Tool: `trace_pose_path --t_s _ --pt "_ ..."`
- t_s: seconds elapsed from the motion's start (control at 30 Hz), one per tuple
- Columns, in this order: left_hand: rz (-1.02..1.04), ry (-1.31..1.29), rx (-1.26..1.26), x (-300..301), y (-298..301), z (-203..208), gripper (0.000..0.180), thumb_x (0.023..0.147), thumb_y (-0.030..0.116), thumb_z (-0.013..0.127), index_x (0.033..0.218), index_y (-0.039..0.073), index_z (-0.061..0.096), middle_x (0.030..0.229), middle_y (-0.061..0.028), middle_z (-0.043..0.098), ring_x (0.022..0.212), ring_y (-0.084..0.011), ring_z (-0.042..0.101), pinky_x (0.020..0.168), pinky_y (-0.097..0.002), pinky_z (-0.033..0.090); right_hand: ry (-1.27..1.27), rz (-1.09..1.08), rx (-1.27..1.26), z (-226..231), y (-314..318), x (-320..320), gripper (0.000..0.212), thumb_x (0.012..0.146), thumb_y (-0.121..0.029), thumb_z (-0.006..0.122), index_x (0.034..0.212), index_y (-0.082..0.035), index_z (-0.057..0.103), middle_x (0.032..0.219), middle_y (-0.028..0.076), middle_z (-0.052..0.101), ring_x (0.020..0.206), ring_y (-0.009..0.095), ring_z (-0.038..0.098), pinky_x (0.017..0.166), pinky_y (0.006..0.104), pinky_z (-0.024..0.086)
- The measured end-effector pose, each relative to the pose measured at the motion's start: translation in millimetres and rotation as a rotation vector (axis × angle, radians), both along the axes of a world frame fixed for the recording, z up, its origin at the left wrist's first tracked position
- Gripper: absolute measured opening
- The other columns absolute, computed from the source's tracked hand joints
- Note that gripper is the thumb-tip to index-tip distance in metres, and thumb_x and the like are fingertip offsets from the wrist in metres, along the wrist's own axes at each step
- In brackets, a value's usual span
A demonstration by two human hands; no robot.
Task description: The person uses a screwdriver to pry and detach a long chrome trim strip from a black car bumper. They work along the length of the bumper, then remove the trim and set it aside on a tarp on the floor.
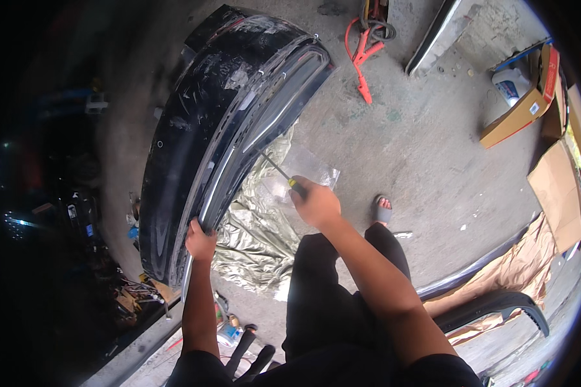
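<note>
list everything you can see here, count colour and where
bumper: 1, black, upright on the floor, left of centre
screwdriver: 1, yellow handle, tip at the bumper's edge
plastic sheet: 1, pale, crumpled under the bumper
cables: orange, top centre
boxes: several, brown cardboard, right side
jug: 1, white, in the top box
trim part: 1, dark, lower right on brown paper
sandal: 1, grey, on the person's foot
left hand: grips the bumper's lower edge
right hand: holds the screwdriver
</note>
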State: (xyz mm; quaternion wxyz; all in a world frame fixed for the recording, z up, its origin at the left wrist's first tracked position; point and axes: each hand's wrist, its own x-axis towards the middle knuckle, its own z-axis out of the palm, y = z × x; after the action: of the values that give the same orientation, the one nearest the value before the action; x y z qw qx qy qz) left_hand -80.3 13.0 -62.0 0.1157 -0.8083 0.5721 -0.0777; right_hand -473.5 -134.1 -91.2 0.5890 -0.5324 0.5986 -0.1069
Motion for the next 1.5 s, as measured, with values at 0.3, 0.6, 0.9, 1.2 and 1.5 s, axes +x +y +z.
trace_pose_path --t_s 0.3,0.6,0.9,1.2,1.5 --pt "-0.106 0.064 -0.076 -19 -52 15 0.062 0.077 0.028 0.089 0.127 0.005 0.061 0.112 -0.0203 0.069 0.102 -0.0436 0.068 0.092 -0.0513 0.056 0.023 0.008 -0.006 -9 -10 7 0.047 0.097 -0.038 0.069 0.14 -0.022 0.067 0.126 0.017 0.074 0.113 0.041 0.07 0.097 0.0479 0.056" --pt "-0.083 0.119 -0.08 -33 -73 4 0.059 0.076 0.03 0.09 0.12 0.001 0.063 0.111 -0.0214 0.064 0.105 -0.0453 0.061 0.092 -0.055 0.054 0.025 -0.03 -0.102 -27 8 21 0.045 0.097 -0.035 0.072 0.139 -0.018 0.068 0.113 0.021 0.076 0.104 0.042 0.073 0.091 0.0455 0.058" --pt "-0.164 0.027 -0.079 -29 -87 6 0.045 0.061 0.032 0.095 0.077 0.009 0.06 0.087 -0.0119 0.059 0.09 -0.0388 0.064 0.067 -0.0524 0.057 -0.005 -0.069 -0.049 -6 1 20 0.046 0.097 -0.032 0.075 0.136 -0.008 0.07 0.1 0.023 0.078 0.091 0.033 0.079 0.083 0.0378 0.059" --pt "-0.097 0.077 0.031 -36 -80 25 0.041 0.068 0.037 0.093 0.081 0.008 0.067 0.09 -0.0119 0.065 0.087 -0.0403 0.065 0.069 -0.0528 0.056 -0.18 -0.132 0.132 -11 -2 14 0.043 0.099 -0.031 0.075 0.135 -0.007 0.07 0.106 0.021 0.078 0.097 0.032 0.077 0.087 0.0368 0.058" --pt "0.085 0.071 0.261 -32 -95 26 0.052 0.074 0.049 0.09 0.107 0.012 0.074 0.103 -0.0172 0.071 0.097 -0.0393 0.069 0.077 -0.0512 0.059 -0.05 0.099 0.116 15 -54 -12 0.045 0.099 -0.034 0.074 0.137 -0.011 0.069 0.103 0.024 0.077 0.095 0.038 0.077 0.084 0.0404 0.059"
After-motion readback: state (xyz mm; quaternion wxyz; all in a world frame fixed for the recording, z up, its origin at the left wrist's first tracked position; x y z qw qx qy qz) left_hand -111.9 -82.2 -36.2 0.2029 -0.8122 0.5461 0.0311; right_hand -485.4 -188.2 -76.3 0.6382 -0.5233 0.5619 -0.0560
